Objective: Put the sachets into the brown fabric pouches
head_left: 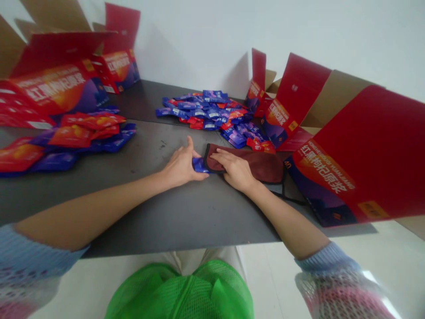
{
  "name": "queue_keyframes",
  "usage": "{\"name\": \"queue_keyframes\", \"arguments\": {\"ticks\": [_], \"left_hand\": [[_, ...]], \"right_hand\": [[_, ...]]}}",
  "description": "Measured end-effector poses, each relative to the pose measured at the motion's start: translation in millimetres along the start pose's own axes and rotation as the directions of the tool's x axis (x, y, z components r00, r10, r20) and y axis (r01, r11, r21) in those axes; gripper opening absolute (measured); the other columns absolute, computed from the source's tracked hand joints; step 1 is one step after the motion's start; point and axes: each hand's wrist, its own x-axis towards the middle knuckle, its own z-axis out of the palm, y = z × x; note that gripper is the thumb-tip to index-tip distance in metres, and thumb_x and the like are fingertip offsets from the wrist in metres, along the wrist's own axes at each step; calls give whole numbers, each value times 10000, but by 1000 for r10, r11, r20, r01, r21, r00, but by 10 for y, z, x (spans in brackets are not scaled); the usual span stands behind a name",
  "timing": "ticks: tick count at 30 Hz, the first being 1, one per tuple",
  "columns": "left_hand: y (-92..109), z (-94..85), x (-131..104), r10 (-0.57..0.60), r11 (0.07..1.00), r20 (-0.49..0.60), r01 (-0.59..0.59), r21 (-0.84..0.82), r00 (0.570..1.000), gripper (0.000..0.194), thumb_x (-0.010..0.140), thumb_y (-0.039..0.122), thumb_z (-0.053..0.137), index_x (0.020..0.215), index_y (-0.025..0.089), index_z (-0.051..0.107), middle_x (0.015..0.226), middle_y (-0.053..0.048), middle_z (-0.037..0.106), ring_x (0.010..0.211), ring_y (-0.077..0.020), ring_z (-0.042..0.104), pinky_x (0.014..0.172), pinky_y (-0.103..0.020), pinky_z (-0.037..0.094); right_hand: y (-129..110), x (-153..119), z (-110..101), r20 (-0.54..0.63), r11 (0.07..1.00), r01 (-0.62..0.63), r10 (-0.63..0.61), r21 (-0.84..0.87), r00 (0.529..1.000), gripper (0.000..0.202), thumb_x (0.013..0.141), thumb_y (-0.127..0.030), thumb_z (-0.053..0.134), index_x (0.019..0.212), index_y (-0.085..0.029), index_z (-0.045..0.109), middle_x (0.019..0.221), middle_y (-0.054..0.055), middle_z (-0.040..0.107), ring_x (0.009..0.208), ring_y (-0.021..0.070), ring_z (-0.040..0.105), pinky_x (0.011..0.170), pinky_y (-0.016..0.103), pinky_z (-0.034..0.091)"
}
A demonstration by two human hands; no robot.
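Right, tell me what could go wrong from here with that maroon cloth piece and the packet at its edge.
The blue packet sits partly under the maroon cloth piece, so it may catch on the dark trim if the left hand pushes it. The right hand presses on the cloth and might crease it. The cloth's black strap trails beside the large red box and could snag there.

A dark grey table [206, 217] meets a pale wall [195, 40] above light floor tiles [268, 283].
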Motion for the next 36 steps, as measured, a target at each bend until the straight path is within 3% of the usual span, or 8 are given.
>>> {"name": "queue_keyframes", "arguments": {"ticks": [3, 6, 11, 17, 21, 25, 31, 36], "left_hand": [[-4, 2, 5, -19, 999, -4, 19, 27, 1000, 1444, 604, 474, 884, 1661, 92, -22, 1267, -151, 681, 1205, -359, 603, 1066, -471, 466], [3, -16, 3, -28, 998, 11, 27, 64, 1000, 1475, 570, 467, 907, 1657, 84, -13, 1289, -181, 654, 1219, -390, 597, 1027, -474, 492], [91, -7, -58, -102, 992, -1, 102, 71, 995, 1427, 586, 485, 897, 1649, 42, 55, 1241, -204, 670, 1199, -409, 611, 984, -464, 509], [83, 76, -104, -81, 996, -79, 79, -35, 994, 1314, 669, 429, 863, 1658, 84, 68, 1226, -114, 738, 1181, -345, 614, 1032, -457, 472], [53, 66, -88, -69, 998, -50, 69, -15, 996, 1313, 671, 427, 874, 1659, 78, 83, 1226, -120, 737, 1184, -355, 592, 1041, -476, 458], [63, 42, -81, -81, 997, -50, 81, -2, 995, 1251, 668, 412, 878, 1648, 79, 176, 1238, -111, 735, 1240, -365, 561, 1114, -504, 397], [83, 57, -70, -69, 998, -35, 69, -4, 997, 1205, 656, 409, 900, 1622, 77, 262, 1258, -106, 732, 1266, -358, 554, 1132, -481, 386], [88, 59, -57, -84, 996, -49, 84, -10, 995, 1210, 652, 397, 897, 1619, 56, 252, 1247, -101, 744, 1288, -365, 549, 1151, -481, 368]], "right_hand": [[-118, 80, 51, 17, 996, 81, -82, 42, 996, 709, 726, 56, 449, 1393, -106, 625, 1479, 153, 611, 1454, 226, 501, 1179, 420, 440], [-181, 115, 24, 54, 982, 147, -154, 122, 987, 729, 711, 50, 458, 1382, -164, 647, 1476, 115, 620, 1423, 209, 538, 1171, 395, 444], [-51, 36, -158, 97, 918, 191, -238, 346, 966, 747, 638, 68, 433, 1254, -230, 732, 1341, 34, 727, 1321, 180, 631, 1088, 336, 489], [193, -104, -444, 163, 980, 25, -58, 195, 985, 568, 653, 64, 463, 983, -247, 805, 1027, -28, 817, 968, 154, 762, 789, 229, 496], [301, -154, -544, 152, 996, -85, 85, -7, 985, 443, 735, 16, 532, 935, -266, 810, 1072, -37, 813, 1006, 178, 749, 708, 242, 454], [308, -172, -493, 16, 991, -1, 3, -137, 1000, 356, 829, -50, 553, 975, -252, 807, 1149, 4, 800, 1120, 215, 721, 722, 268, 474], [199, -124, -234, -261, 976, 213, -196, 36, 945, 415, 854, 0, 486, 1032, -216, 792, 1137, 43, 793, 1148, 205, 711, 946, 305, 532], [140, -71, -98, -141, 991, 109, -97, 78, 985, 469, 811, 12, 494, 1095, -214, 791, 1197, 44, 782, 1167, 220, 714, 920, 310, 554]]}}
